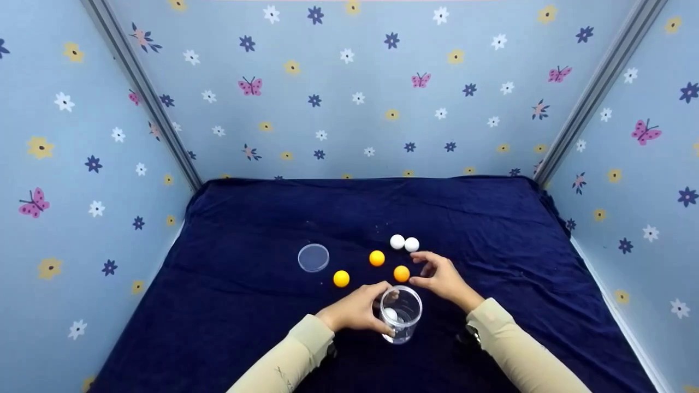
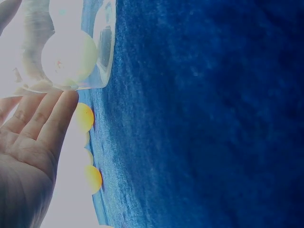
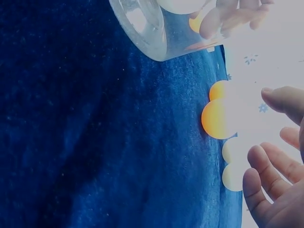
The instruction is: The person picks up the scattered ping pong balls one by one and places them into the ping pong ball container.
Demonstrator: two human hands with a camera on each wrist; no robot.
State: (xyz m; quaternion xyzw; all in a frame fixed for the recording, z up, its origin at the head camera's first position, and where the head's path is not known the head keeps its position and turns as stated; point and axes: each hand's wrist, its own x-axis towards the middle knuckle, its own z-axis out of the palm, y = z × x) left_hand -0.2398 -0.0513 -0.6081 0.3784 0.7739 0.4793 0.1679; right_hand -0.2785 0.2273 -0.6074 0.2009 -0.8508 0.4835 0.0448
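My left hand grips a clear plastic jar from its left side, with the jar's mouth tilted up toward the head camera. Inside the jar lies a white ping-pong ball. My right hand hovers to the right of the jar with its fingers spread and nothing between them. Closest to its fingertips is an orange ping-pong ball. Two white ping-pong balls touch each other just beyond that hand. Two more orange balls, one in the middle and one nearer the left hand, rest on the cloth.
A round clear lid lies flat on the dark blue cloth, left of the balls. Flower-patterned walls enclose the table at the back and both sides, with grey metal posts at the corners.
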